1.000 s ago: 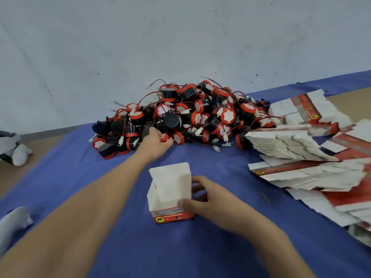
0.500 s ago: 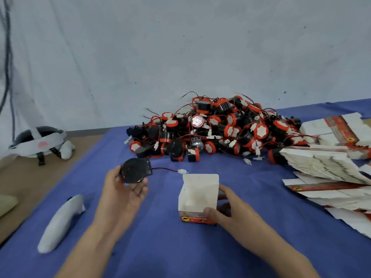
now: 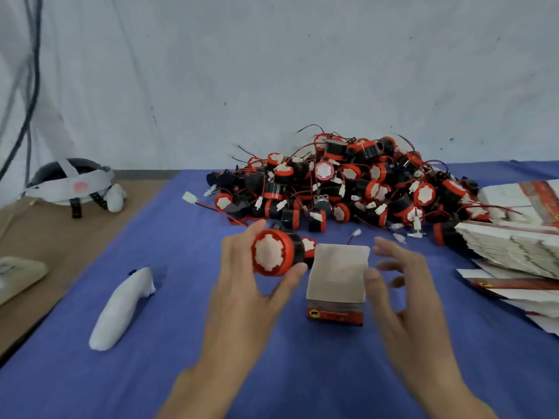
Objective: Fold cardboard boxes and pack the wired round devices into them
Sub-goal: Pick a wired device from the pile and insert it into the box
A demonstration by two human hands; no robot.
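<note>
Now packing: the left hand (image 3: 251, 285) grips one device (image 3: 273, 257) in its fingers (image 3: 239, 246). Right of them the open box (image 3: 335, 279) stands on the desk (image 3: 181, 328). The right hand (image 3: 402, 294) hovers loose beside it, holding nothing. Next, likely, steady the box and tip the device into its mouth.

cam=head, worn by the person | position=on the near side of the pile of devices (image 3: 357, 189), above it, across the blue-clothed table (image 3: 151, 225) | facing=forward and down toward the pile, grey wall (image 3: 272, 71) rising behind the pile | range=close, wide-angle; pile at mid-frame, right of centre
</note>
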